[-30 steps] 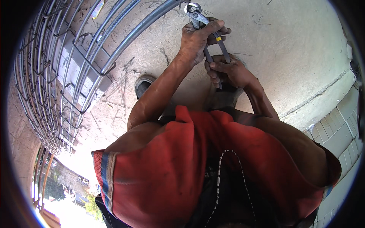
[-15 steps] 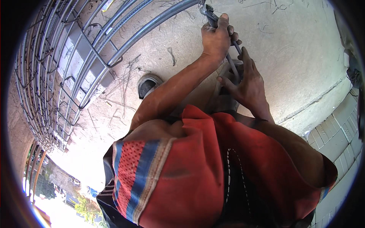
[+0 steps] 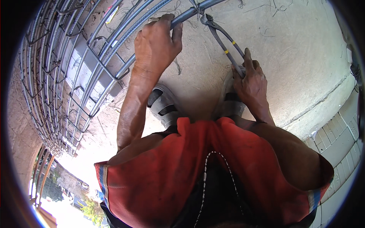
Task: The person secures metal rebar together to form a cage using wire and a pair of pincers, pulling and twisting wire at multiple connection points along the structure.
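Note:
My left hand (image 3: 156, 45) is closed over the thick outer steel bar (image 3: 187, 15) of a reinforcement cage, thumb on the near side. The far fingertips are partly hidden. My right hand (image 3: 251, 83) grips the ends of a pair of long-handled pincers (image 3: 222, 43). Yellow bands mark both handles, which stand a little apart. The pincers' head lies just below the bar, close to a wire tie (image 3: 198, 10) wrapped round it. Whether the jaws touch the wire I cannot tell.
The steel cage (image 3: 61, 72) of long bars and bent stirrups curves along the left, above a pale block (image 3: 85, 70). Bits of wire (image 3: 279, 7) lie on the concrete floor (image 3: 296, 57). My sandalled feet (image 3: 165, 104) are below my hands. Tiles (image 3: 334, 140) are stacked at the right.
My left hand has let go of the pincers and moved left onto the bar. The right hand, previously open beside a handle, now holds the pincers. My left knee has shifted outward.

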`<state>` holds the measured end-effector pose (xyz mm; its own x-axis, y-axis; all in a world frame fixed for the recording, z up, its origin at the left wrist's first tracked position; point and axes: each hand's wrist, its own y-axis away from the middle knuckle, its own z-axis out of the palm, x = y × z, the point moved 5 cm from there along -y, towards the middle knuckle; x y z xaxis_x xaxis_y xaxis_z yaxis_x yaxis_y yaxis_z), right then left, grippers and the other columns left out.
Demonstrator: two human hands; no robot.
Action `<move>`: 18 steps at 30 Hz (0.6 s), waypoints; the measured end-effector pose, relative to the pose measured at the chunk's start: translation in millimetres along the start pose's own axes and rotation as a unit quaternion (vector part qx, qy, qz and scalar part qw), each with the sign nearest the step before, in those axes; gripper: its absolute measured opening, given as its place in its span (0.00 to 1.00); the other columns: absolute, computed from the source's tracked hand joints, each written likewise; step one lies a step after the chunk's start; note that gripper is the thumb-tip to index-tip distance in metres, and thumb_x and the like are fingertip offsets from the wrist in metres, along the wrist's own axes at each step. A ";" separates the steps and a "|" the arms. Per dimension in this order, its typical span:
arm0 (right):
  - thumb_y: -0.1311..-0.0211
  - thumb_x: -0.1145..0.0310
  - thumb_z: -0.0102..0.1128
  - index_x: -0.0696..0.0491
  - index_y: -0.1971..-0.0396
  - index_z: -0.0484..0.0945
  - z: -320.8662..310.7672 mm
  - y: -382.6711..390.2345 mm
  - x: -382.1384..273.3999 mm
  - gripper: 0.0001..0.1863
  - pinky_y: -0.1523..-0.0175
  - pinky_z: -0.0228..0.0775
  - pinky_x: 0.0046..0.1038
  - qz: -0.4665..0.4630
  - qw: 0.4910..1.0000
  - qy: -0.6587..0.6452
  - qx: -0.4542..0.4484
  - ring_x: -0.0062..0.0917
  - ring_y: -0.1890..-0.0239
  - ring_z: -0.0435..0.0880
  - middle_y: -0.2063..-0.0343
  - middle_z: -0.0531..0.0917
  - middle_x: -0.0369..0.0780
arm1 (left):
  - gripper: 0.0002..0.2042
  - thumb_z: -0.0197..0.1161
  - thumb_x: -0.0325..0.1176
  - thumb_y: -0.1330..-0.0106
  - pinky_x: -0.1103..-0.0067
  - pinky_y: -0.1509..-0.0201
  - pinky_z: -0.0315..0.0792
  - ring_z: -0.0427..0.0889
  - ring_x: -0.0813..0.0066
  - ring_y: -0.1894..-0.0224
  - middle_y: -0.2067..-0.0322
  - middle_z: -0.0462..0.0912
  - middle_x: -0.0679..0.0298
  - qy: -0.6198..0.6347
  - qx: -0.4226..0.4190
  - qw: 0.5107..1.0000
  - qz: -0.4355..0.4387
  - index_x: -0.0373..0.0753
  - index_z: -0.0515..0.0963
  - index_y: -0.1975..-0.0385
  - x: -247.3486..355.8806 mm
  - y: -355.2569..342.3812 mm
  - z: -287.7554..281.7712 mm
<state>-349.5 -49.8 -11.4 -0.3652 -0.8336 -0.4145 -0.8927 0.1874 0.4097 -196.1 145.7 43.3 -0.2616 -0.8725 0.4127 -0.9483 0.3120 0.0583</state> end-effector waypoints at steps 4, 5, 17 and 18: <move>0.48 0.66 0.60 0.60 0.39 0.55 -9.5 0.9 5.0 0.37 0.57 0.70 0.42 0.009 1.000 -0.009 -0.004 0.48 0.62 0.77 0.65 0.75 0.52 | 0.24 0.55 0.48 0.38 0.69 0.53 0.71 0.80 0.66 0.63 0.60 0.81 0.56 0.233 -0.280 0.930 0.048 0.36 0.72 0.48 -37.5 -27.4 41.1; 0.48 0.66 0.60 0.60 0.39 0.55 -5.3 -0.3 6.5 0.37 0.58 0.70 0.42 -0.006 1.000 -0.015 0.008 0.47 0.62 0.77 0.65 0.75 0.52 | 0.25 0.53 0.48 0.37 0.70 0.56 0.72 0.80 0.67 0.67 0.62 0.81 0.57 0.295 -0.287 0.904 0.115 0.34 0.72 0.48 -39.9 -32.3 46.2; 0.44 0.68 0.57 0.60 0.47 0.65 18.9 6.2 5.8 0.25 0.70 0.68 0.35 -0.027 0.981 -0.184 -0.052 0.35 0.73 0.75 0.79 0.74 0.46 | 0.22 0.51 0.51 0.33 0.90 0.91 0.48 0.54 0.92 0.90 0.89 0.59 0.78 0.363 -0.398 0.840 -0.064 0.37 0.75 0.54 -38.1 -30.6 68.0; 0.41 0.67 0.56 0.60 0.51 0.70 18.7 3.0 5.4 0.20 0.74 0.64 0.30 -0.027 0.967 -0.245 -0.059 0.24 0.80 0.72 0.84 0.72 0.40 | 0.22 0.51 0.51 0.33 0.90 0.91 0.48 0.54 0.92 0.90 0.89 0.59 0.78 0.366 -0.395 0.840 -0.060 0.37 0.75 0.54 -37.7 -32.4 68.4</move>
<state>-359.1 -44.0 -27.6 -0.4260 -0.4890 -0.7612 -0.8883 0.0663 0.4545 -167.8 142.8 -36.4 0.2825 -0.5402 0.7927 -0.4689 0.6432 0.6054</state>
